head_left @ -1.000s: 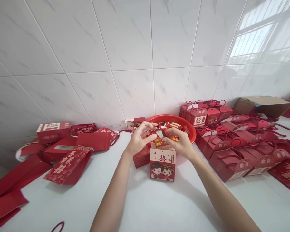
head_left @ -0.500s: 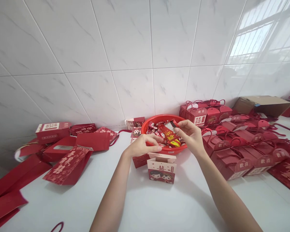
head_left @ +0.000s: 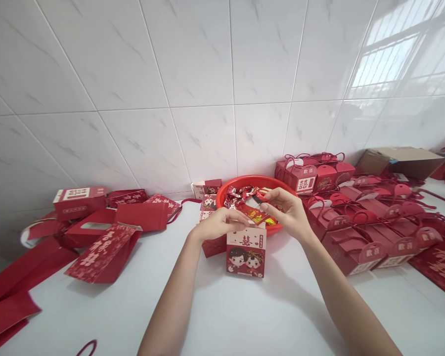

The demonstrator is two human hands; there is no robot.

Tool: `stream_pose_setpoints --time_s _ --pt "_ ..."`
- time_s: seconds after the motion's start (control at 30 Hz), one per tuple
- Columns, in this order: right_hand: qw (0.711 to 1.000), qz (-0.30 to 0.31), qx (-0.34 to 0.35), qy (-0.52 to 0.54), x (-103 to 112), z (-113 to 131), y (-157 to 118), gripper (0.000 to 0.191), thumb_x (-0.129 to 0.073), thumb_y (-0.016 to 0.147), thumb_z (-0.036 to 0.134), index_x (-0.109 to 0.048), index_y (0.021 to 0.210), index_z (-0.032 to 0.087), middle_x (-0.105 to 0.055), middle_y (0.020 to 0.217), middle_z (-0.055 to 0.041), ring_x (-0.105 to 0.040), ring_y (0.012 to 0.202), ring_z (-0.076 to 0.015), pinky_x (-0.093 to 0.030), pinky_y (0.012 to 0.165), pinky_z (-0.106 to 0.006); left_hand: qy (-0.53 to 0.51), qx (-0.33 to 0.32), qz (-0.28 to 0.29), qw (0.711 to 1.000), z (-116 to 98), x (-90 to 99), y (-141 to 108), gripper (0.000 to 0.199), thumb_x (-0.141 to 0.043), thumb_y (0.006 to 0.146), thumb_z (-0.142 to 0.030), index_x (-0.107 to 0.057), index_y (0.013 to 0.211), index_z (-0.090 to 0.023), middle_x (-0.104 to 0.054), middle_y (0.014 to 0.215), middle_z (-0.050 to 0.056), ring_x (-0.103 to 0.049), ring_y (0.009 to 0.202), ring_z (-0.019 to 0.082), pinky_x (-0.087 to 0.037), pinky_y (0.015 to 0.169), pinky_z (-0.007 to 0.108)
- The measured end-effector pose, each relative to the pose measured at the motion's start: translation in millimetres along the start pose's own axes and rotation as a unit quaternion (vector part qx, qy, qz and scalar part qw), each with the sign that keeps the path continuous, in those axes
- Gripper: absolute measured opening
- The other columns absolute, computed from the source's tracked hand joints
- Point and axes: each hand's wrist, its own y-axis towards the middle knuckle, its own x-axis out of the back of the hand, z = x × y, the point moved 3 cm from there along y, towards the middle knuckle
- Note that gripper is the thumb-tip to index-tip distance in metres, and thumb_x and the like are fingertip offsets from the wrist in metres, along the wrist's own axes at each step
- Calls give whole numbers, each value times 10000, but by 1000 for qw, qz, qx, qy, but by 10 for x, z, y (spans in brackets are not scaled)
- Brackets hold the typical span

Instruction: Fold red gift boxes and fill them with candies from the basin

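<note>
A small red-and-cream box (head_left: 245, 253) with two cartoon figures stands upright on the white table. My left hand (head_left: 222, 222) is closed at the box's top edge, its fingertips touching the rim. My right hand (head_left: 285, 210) pinches a small wrapped packet (head_left: 257, 200), red with a dark and pale part, above the front of the basket. Behind the box is a red plastic basket (head_left: 241, 180) holding several wrapped sweets, partly covered by my hands.
Many red handled boxes (head_left: 356, 242) crowd the right side. Unfolded and loose red boxes (head_left: 104, 254) lie at the left. A cardboard box (head_left: 408, 158) sits at the back right, and a tiled wall (head_left: 203, 138) rises behind the table.
The small box has tipped more upright, its front now facing me, and my left hand has moved onto its top edge. My right hand has shifted slightly left and down with the packet.
</note>
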Motion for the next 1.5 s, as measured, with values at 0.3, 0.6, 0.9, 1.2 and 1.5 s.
stream_pose_setpoints --time_s 0.3,0.6,0.9,1.2,1.5 --pt "999 39 6 -15 -28 -55 8 268 -741 825 439 -630 867 199 -668 895 -39 -643 804 -182 -544 750 -328 4 8 49 999 -43 10 -35 348 -704 846 -435 -779 1120 -234 -764 1143 95 -696 1084 304 -542 915 395" --pt "985 160 3 -60 -98 -25 -29 162 -671 873 327 -606 852 181 -630 799 -14 -600 720 -151 -497 679 -274 -5 65 83 994 30 7 -70 505 -832 695 -356 -723 1160 -192 -754 1114 51 -682 1035 270 -529 864 336" --pt "923 301 29 -239 -164 66 -94 72 -636 896 207 -700 908 177 -724 874 -45 -642 780 -176 -454 698 -264 32 58 116 991 -5 15 -65 637 -837 661 -336 -678 1268 -229 -677 1298 53 -590 1216 302 -494 949 350" --pt "957 185 47 -220 72 143 -25 228 -607 941 391 -675 970 175 -714 951 -77 -654 833 -196 -508 727 -298 77 39 143 986 -32 23 -113 717 -798 735 -369 -567 1412 -321 -522 1510 14 -470 1385 314 -410 1091 376" --pt "913 305 -72 -263 134 -4 -48 380 -633 888 462 -658 1136 175 -716 1062 -84 -641 809 -200 -497 710 -302 148 26 2 989 12 -69 17 432 -550 757 -101 -680 1149 -230 -718 1016 21 -628 866 200 -445 737 281"
